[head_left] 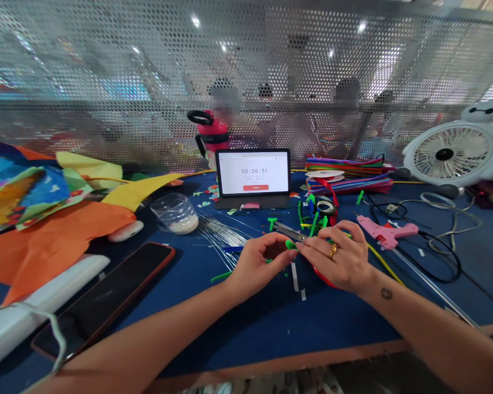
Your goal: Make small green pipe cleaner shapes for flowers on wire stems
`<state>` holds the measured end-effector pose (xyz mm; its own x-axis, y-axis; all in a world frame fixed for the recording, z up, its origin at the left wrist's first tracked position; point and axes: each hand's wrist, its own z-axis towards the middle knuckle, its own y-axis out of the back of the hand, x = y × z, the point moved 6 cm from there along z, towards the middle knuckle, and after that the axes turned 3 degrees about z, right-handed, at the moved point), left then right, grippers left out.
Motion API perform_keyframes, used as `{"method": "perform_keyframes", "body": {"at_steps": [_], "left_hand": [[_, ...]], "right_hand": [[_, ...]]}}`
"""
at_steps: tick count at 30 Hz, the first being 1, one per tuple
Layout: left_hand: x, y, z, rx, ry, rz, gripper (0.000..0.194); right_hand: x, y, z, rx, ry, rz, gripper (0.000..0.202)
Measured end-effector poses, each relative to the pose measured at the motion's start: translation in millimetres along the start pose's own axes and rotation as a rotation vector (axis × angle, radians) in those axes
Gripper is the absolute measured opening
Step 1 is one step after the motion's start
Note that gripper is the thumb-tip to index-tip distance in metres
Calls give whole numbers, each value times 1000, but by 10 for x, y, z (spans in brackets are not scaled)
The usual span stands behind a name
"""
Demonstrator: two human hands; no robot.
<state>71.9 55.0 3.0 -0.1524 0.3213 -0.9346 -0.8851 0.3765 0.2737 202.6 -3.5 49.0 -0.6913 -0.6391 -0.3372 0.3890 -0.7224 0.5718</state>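
Near the middle of the blue table, my left hand pinches a small green fuzzy piece between thumb and fingers. My right hand is closed around scissors, whose blades point up and to the left, just beyond the green piece. Part of a red handle shows below the right palm; the rest is hidden by the hand. The fingertips of both hands are close together. Green pipe cleaner pieces lie beyond the right hand, and thin silver wires lie beyond the left.
A tablet stands behind the hands, with a pink bottle behind it. A clear cup, phone and orange fabric are left. At right are a pink glue gun, cables and a white fan.
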Motion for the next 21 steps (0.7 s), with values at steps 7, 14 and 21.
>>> {"method": "perform_keyframes", "body": {"at_steps": [7, 14, 21], "left_hand": [[38, 49, 10, -76, 24, 89, 21], [11, 56, -22, -102, -18, 261, 16], [-125, 35, -35, -107, -146, 343, 16]], "right_hand": [[-59, -109, 1, 61, -141, 13, 11], [-91, -188, -18, 48, -288, 186, 8], [-183, -255, -61, 19, -507, 403, 5]]}}
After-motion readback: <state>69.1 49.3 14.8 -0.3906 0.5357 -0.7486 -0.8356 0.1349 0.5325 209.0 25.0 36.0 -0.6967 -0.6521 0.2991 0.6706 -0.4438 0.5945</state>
